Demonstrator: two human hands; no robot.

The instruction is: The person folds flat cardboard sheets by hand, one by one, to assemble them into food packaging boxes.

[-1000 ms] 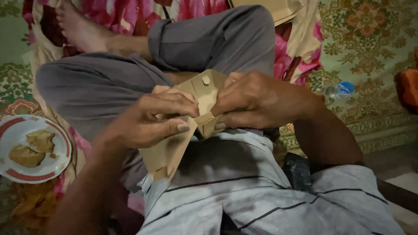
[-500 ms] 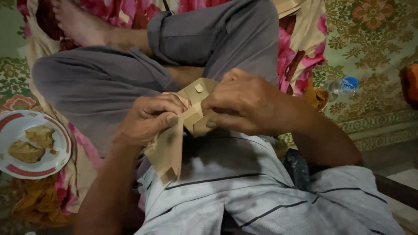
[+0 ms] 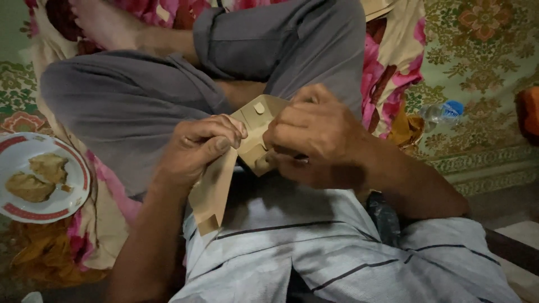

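Now | left hand [image 3: 197, 147] pinched on card [image 3: 224, 168] | right hand [image 3: 311, 134] clamped on card's folded top | plate [image 3: 17, 210] far left of left hand

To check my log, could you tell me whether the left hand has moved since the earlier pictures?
No, not noticeably: the left hand sits just as far right of the plate, pinching the cardboard.

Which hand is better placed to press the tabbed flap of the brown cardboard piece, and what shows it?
Probably the right hand: its fingers already pinch the cardboard piece beside the tabbed flap, while the left hand grips the lower panel, steadying it.
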